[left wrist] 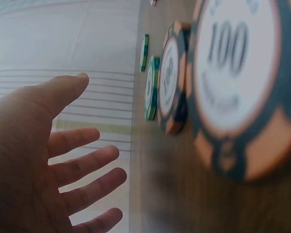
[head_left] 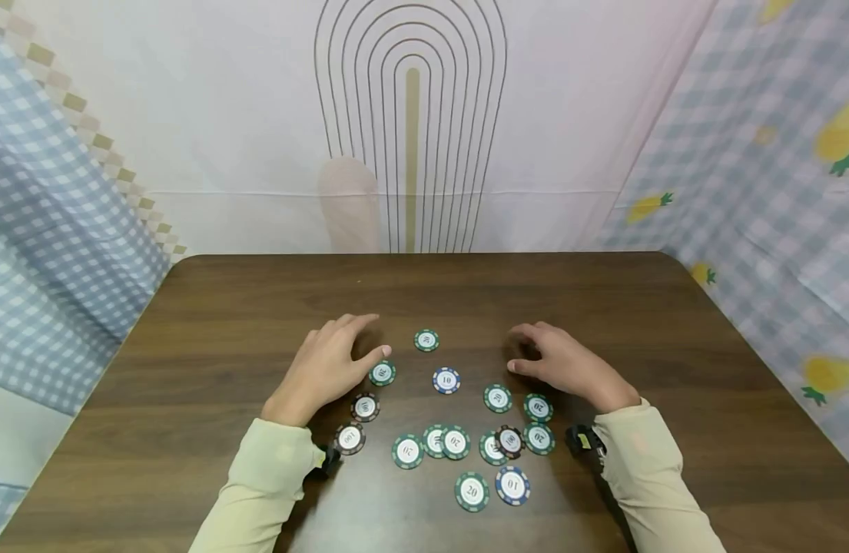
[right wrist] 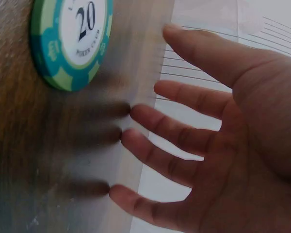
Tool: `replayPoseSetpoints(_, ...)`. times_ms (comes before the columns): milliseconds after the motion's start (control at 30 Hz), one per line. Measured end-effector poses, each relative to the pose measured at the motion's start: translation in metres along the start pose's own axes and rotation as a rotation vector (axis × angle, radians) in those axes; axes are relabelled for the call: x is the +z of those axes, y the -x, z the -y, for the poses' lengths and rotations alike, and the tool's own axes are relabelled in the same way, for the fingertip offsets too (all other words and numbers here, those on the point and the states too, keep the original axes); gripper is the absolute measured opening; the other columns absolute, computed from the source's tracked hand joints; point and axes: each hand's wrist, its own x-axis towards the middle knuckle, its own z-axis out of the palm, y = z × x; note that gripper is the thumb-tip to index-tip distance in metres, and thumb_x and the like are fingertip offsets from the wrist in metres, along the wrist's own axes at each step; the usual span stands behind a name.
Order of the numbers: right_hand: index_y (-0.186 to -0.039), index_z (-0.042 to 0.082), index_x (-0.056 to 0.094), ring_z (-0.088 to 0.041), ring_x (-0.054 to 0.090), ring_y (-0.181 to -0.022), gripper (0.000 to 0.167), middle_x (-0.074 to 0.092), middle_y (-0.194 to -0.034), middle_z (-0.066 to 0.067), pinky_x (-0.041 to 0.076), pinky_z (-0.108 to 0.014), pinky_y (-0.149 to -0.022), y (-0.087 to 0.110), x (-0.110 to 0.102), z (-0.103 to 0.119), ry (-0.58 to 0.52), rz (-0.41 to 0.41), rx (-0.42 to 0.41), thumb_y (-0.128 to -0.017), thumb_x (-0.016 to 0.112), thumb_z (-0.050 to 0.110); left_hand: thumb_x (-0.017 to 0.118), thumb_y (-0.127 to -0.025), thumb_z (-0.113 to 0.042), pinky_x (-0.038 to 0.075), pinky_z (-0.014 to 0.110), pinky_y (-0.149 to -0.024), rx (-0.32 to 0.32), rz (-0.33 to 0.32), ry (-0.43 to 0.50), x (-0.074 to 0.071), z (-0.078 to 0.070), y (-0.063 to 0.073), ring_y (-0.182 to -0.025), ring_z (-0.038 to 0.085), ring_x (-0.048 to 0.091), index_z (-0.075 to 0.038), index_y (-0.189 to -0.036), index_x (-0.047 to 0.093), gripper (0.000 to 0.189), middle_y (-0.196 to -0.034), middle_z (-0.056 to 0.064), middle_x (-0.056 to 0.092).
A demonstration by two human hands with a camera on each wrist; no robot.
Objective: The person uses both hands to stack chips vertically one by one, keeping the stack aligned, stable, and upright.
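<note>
Poker chips lie loosely spread on the table between two bare hands. My left hand (head_left: 329, 365) has its fingers spread and holds nothing; its thumb is nearest a green chip (head_left: 383, 373). Two black-and-orange 100 chips (head_left: 365, 407) lie beside that wrist, one of them large in the left wrist view. My right hand (head_left: 565, 365), also holding nothing, is low over the table with fingers slightly bent. Whether its fingertips touch the wood I cannot tell. Nearest it are a green chip (head_left: 497, 398) and a green 20 chip (right wrist: 82, 29).
A blue 10 chip (head_left: 446, 380) and a green chip (head_left: 426, 340) lie midway. Closer in, two green chips (head_left: 456, 443) overlap, and a black chip (head_left: 510, 442) partly covers a green one. Another blue chip (head_left: 512, 485) is near the front. Curtains surround the wooden table (head_left: 424, 284).
</note>
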Motion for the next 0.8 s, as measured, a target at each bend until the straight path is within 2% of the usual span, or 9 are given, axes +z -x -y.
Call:
replayPoseSetpoints(267, -0.141, -0.001, 0.060, -0.030, 0.062, -0.106, 0.052, 0.064, -0.123, -0.017, 0.054, -0.051, -0.091, -0.003, 0.000, 0.001, 0.005, 0.019, -0.043, -0.098, 0.077, 0.021, 0.070, -0.101, -0.044, 0.044, 0.061, -0.108, 0.041, 0.029, 0.056, 0.003, -0.004, 0.000, -0.133, 0.033, 0.060, -0.014, -0.148, 0.061, 0.057, -0.144, 0.008, 0.064)
replayPoseSetpoints(567, -0.138, -0.002, 0.062, -0.026, 0.060, -0.100, 0.052, 0.062, -0.114, -0.014, 0.053, -0.047, -0.087, 0.001, 0.001, 0.003, 0.030, 0.060, -0.061, -0.096, 0.080, 0.021, 0.075, -0.099, -0.034, 0.045, 0.057, -0.107, 0.102, 0.073, 0.096, 0.013, -0.014, 0.001, -0.124, 0.027, 0.064, -0.013, -0.139, 0.067, 0.047, -0.135, 0.006, 0.068)
replayPoseSetpoints(800, -0.139, -0.003, 0.062, -0.030, 0.062, -0.107, 0.057, 0.062, -0.119, -0.015, 0.054, -0.051, -0.092, 0.005, -0.003, 0.004, 0.043, 0.089, -0.077, -0.094, 0.082, 0.024, 0.079, -0.096, -0.035, 0.045, 0.057, -0.107, 0.123, 0.098, 0.094, 0.020, -0.030, 0.001, -0.123, 0.028, 0.064, -0.014, -0.134, 0.071, 0.043, -0.130, 0.006, 0.070)
